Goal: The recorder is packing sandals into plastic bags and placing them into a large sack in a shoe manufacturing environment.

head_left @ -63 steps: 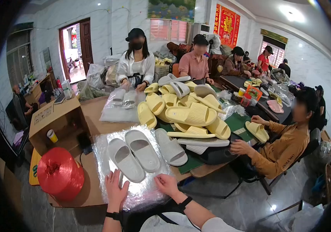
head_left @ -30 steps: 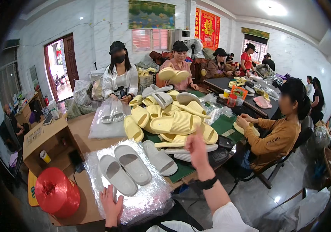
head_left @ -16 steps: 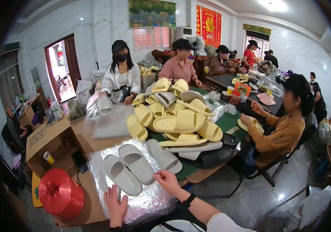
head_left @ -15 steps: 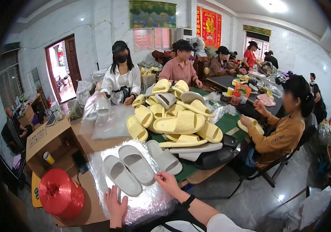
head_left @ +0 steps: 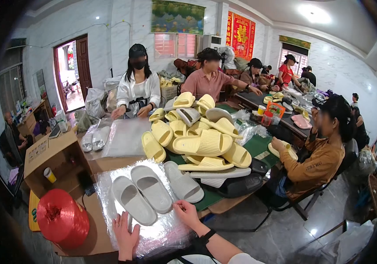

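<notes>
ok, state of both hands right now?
Left hand: open, laid on the clear plastic stack, holding nothing.
Right hand: partly curled by the stack's right edge; whether it pinches anything can't be told.

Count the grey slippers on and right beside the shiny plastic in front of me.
3: the left slipper and the middle slipper on the shiny plastic, and the right slipper by its upper right edge. More may be hidden under the pile of slippers.

On the brown desk (head_left: 118, 164), a pair of grey open-toed slides (head_left: 155, 191) lies atop stacked clear plastic sheets (head_left: 171, 233). Left sits a round red plastic-twine spool (head_left: 63, 218), before an open brown cardboard box (head_left: 47, 152); behind, rightward, heaped yellow ribbed slippers (head_left: 204, 143).
</notes>
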`<state>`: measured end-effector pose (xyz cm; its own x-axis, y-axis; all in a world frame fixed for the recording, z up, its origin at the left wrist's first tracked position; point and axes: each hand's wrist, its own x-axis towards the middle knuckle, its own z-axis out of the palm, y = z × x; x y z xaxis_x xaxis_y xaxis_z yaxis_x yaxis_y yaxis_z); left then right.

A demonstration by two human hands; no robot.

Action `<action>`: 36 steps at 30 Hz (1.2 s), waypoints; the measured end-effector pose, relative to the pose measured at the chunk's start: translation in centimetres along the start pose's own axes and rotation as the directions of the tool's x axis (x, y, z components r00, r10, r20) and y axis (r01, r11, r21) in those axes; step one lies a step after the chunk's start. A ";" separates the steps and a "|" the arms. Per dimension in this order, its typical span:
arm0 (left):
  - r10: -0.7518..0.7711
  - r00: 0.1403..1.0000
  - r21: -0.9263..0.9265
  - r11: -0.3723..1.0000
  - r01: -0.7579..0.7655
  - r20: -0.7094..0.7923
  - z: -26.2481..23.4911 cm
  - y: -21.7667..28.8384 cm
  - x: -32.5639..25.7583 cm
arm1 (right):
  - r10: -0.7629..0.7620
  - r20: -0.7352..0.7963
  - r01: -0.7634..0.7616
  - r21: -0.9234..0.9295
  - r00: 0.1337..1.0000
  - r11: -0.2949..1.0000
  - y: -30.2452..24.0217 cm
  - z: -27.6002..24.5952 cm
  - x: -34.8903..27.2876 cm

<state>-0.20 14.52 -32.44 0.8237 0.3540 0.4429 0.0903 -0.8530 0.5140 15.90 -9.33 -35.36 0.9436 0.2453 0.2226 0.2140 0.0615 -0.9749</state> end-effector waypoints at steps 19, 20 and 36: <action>0.028 0.999 0.006 1.000 -0.028 -0.024 0.4 -0.2 -0.2 | -0.052 -0.050 0.046 -0.122 0.997 0.991 -0.8 0.0 -0.4; 0.009 1.000 0.001 1.000 -0.009 -0.020 0.2 -0.1 -0.4 | -0.057 -0.044 0.051 -0.127 0.997 0.991 -0.8 0.1 -0.6; 0.008 1.000 0.018 1.000 -0.008 0.001 -0.1 0.2 0.2 | -0.052 -0.041 0.047 -0.106 0.998 0.993 -0.5 0.1 0.0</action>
<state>-0.12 14.42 -32.17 0.8250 0.3469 0.4460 0.0937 -0.8624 0.4974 15.76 -9.26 -34.91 0.9408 0.2014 0.2725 0.2839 -0.0299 -0.9584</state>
